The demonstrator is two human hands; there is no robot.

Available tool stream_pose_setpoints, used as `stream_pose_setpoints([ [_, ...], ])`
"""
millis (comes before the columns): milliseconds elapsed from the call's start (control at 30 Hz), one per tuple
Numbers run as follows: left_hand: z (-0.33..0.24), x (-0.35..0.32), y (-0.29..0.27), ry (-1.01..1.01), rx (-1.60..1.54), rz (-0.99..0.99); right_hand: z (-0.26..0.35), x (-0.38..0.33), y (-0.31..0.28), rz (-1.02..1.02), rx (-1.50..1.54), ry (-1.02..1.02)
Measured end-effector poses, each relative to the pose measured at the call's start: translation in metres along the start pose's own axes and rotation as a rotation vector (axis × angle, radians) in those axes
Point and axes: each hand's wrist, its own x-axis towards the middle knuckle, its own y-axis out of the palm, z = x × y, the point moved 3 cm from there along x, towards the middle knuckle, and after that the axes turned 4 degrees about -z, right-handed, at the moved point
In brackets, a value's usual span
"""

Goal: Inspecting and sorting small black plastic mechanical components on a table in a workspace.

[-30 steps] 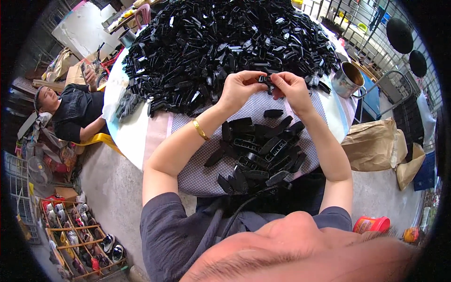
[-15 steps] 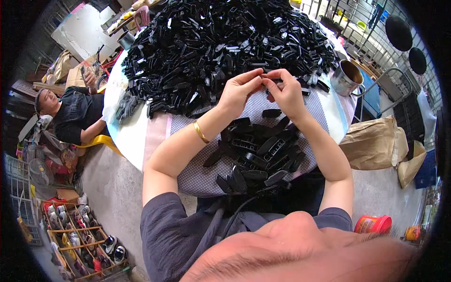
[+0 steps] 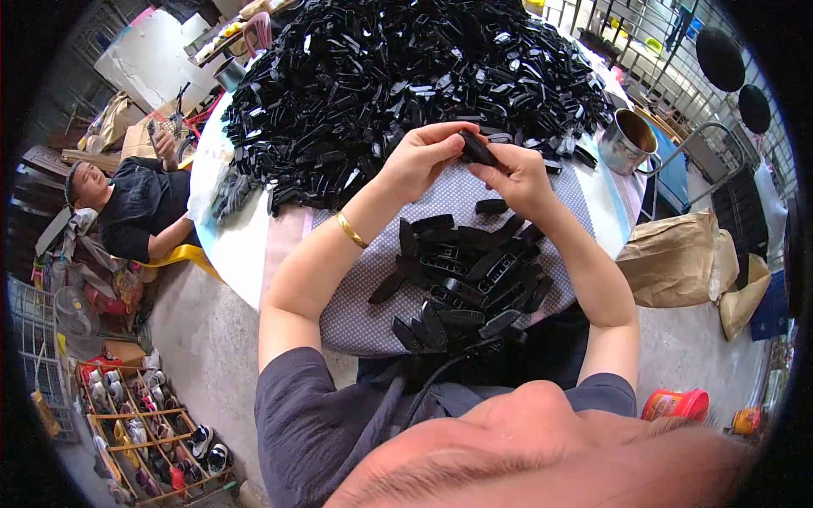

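Arms [image 3: 605, 305] bent, angled inward over desk [image 3: 237, 262]. Left hand [image 3: 423, 158], right hand [image 3: 522, 179]: grips pinching opposite ends of tilted black part [image 3: 481, 152].

Held part [image 3: 479, 152]: black. Large heap [image 3: 398, 80]: glossy black, white glints. Small pile [image 3: 461, 279]: black, pale grey outlines on some pieces. Tablecloth [image 3: 349, 320]: greyish lilac with white dots, plus pink, white and pale blue bands. Bangle [image 3: 351, 230]: gold. Wearer's shirt [image 3: 309, 423]: dark slate grey. Mug [image 3: 621, 154]: silver, brownish inside. Paper bag [image 3: 673, 264]: tan brown. Tub [image 3: 693, 405]: red. Chair [image 3: 188, 253]: yellow. Co-worker's shirt [image 3: 140, 207]: black. Floor [image 3: 199, 347]: grey.
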Motion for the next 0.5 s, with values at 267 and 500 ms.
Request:
stream_pose_setpoints([
  [267,-0.002,-0.001,0.006,0.029,0.063,-0.089,0.007,-0.004,0.001,-0.139,0.047,-0.080],
  [500,0.014,0.003,-0.015,-0.318,-0.117,-0.359,-0.008,0.009,-0.035,0.399,-0.226,-0.017],
])
